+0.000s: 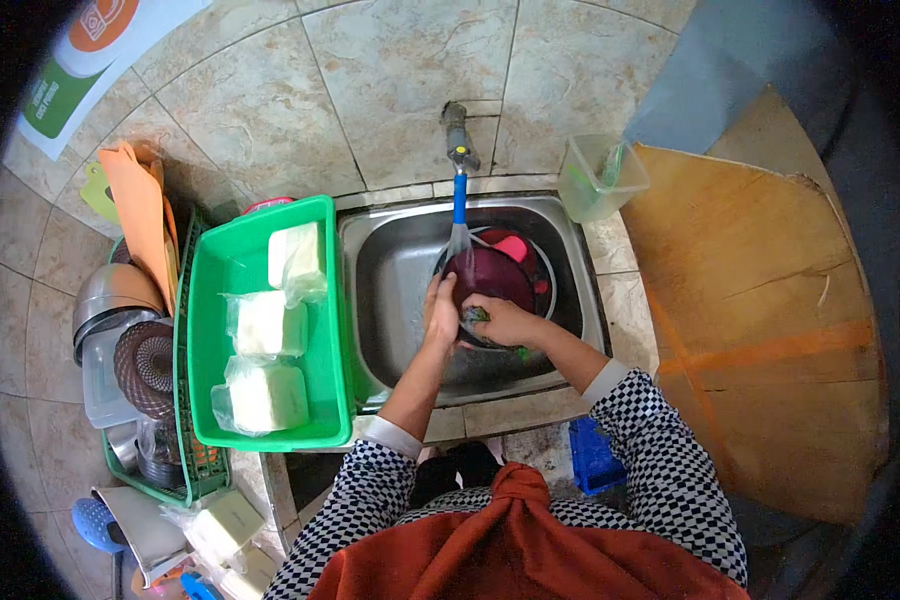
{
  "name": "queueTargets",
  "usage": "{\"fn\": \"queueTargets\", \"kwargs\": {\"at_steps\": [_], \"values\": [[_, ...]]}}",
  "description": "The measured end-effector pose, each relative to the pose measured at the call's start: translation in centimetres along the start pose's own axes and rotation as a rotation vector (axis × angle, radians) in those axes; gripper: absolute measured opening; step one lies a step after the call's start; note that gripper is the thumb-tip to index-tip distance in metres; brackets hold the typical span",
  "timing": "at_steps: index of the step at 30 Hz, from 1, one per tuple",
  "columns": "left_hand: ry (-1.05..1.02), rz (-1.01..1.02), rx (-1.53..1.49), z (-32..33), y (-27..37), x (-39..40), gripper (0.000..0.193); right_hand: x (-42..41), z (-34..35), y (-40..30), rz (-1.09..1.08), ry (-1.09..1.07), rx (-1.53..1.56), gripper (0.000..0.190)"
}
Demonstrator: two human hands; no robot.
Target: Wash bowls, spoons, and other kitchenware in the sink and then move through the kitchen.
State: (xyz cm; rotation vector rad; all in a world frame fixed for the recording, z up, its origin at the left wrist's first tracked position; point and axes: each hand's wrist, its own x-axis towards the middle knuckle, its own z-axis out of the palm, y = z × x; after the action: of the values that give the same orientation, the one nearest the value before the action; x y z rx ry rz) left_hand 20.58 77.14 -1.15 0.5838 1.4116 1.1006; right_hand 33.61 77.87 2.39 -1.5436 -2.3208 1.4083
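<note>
Over the steel sink (394, 300), my left hand (442, 311) grips the near left rim of a dark purple bowl (495, 277). My right hand (506, 321) closes around a green scrubbing pad (475, 314) by the bowl's near edge; the fingertips are partly hidden. Water from the tap (457, 139), through its blue hose end (460, 199), runs down onto the bowl. Behind and beneath the bowl lie a round vessel with a pale rim (551, 274) and a bright pink item (511, 247); much of both is covered.
Left of the sink, a green plastic tub (262, 439) holds several wrapped white blocks. Beyond it stands a green dish rack (195, 450) with bowls and a patterned brown dish (146, 367). A clear plastic container (596, 187) and a large wooden board (765, 315) are at right.
</note>
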Motion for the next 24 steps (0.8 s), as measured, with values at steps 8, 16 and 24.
{"fn": "queueTargets", "kwargs": {"at_steps": [8,16,24], "values": [[-0.218,-0.259,-0.306,-0.7,-0.2,1.9,0.063,-1.8,-13.7,-1.3,-0.328,0.423,0.115,0.033],[-0.18,-0.209,-0.415,-0.5,-0.3,2.5,0.051,3.3,-25.4,1.2,-0.09,1.299,0.264,0.034],[-0.154,-0.235,-0.466,-0.9,-0.2,3.5,0.05,5.9,-20.3,2.0,-0.317,1.029,-0.193,0.018]]}}
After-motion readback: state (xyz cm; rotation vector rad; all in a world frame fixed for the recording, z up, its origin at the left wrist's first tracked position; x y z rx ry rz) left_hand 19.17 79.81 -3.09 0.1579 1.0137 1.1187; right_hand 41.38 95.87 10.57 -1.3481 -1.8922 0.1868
